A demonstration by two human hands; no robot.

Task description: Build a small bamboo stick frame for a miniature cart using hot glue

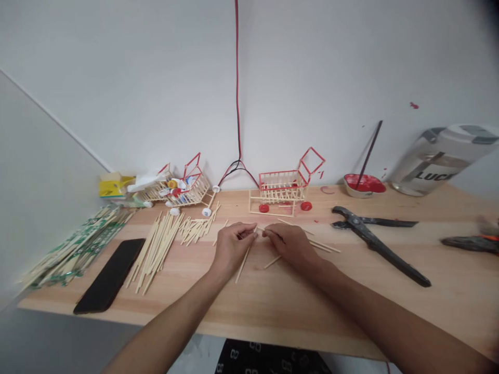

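Observation:
Over the middle of the table, my left hand pinches a thin wooden stick that slants down toward the front edge. My right hand is close beside it, fingertips pinched on a short pale stick whose end shows between the two hands. Another stick pokes out below my right hand, and several more lie to its right. Just behind my hands stands a small model shopping cart of sticks, with a red rim, a raised red handle and red wheels.
On the left are cut sticks, a black phone, green-wrapped chopsticks and another model cart loaded with bottle caps. On the right lie black-handled cutters, a dish of red paint and a clear jug. Wires hang behind.

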